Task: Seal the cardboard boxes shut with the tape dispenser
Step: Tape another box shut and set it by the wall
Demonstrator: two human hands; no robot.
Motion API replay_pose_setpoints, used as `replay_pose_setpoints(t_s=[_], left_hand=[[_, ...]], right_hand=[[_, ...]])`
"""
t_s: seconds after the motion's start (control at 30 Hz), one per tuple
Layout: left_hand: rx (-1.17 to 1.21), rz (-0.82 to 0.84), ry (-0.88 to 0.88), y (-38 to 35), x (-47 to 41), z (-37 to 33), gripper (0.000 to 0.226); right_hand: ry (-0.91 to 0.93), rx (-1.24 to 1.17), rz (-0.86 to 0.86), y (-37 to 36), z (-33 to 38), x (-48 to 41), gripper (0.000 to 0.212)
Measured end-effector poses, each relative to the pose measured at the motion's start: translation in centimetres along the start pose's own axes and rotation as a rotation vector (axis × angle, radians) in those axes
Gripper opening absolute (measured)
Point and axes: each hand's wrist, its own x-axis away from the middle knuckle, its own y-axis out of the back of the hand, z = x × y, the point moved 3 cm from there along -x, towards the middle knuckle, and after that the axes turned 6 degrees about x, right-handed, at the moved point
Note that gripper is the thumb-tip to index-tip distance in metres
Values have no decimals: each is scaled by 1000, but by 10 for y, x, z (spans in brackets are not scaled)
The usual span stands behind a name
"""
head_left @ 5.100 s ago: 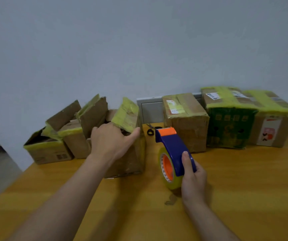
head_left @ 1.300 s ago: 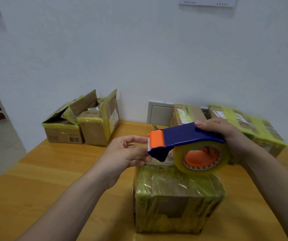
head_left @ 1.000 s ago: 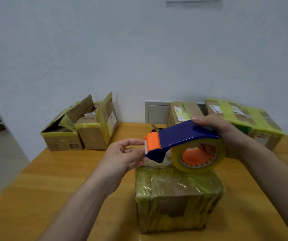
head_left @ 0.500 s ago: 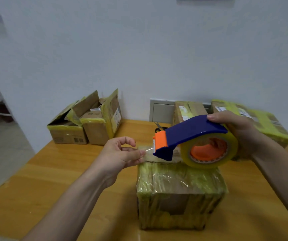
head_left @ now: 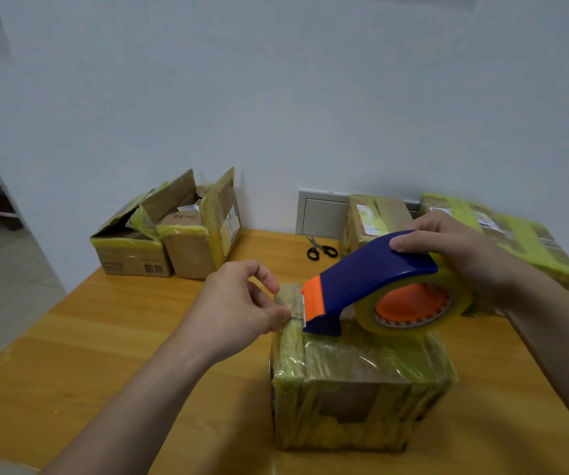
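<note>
Above taped box (head_left: 362,382) on table (head_left: 104,337), R hand (head_left: 465,255) grip clamped on tape dispenser (head_left: 372,272); L hand (head_left: 242,303) grip pinches tape end (head_left: 295,305).

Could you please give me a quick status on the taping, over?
Left hand pinches tape end at the orange cutter. Right hand grips tape dispenser, just above the front box. Scissors lie behind, apart from the work.

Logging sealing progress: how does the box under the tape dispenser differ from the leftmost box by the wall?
The near box has shut flaps; the leftmost box has open ones. Yellowish tape wraps the near box's top and front, but mainly the leftmost box's upper edge. Both are brown cardboard.
</note>
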Motion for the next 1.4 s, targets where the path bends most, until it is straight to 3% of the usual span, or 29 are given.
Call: replay_pose_setpoints(t_s=[0.37, 0.5, 0.57, 0.7, 0.77, 0.83, 0.9, 1.07, 1.17, 1.4], left_hand=[[-208, -40, -29, 6, 4, 11, 29], [-34, -221, -343, -3, 21, 12, 15], [-38, -127, -382, -21, 30, 12, 44], [-173, 160, -223, -48, 41, 30, 94], [-311, 200, -193, -44, 38, 29, 110], [-431, 213, -154, -36, 30, 26, 130], [-426, 252, -87, -29, 20, 20, 147], [-338, 401, -21, -28, 3, 18, 159], [-351, 439, -58, -27, 1, 24, 159], [-371, 458, -64, -23, -6, 25, 161]], right_hand=[[-25, 43, 32, -6, 2, -3, 39], [-44, 65, 36, -6, 1, -3, 37], [-60, 56, 33, -6, 0, -3, 35], [-93, 117, 38, -8, 2, -3, 37], [-112, 132, 42, -7, 3, -3, 36], [-134, 91, 8, -4, 1, -3, 16], [-180, -1, -2, -3, -1, -2, 9], [-286, -218, 93, 0, -8, -1, 23], [-258, -257, 104, 1, -14, 1, 34], [-165, -266, 64, 11, -14, 4, 28]])
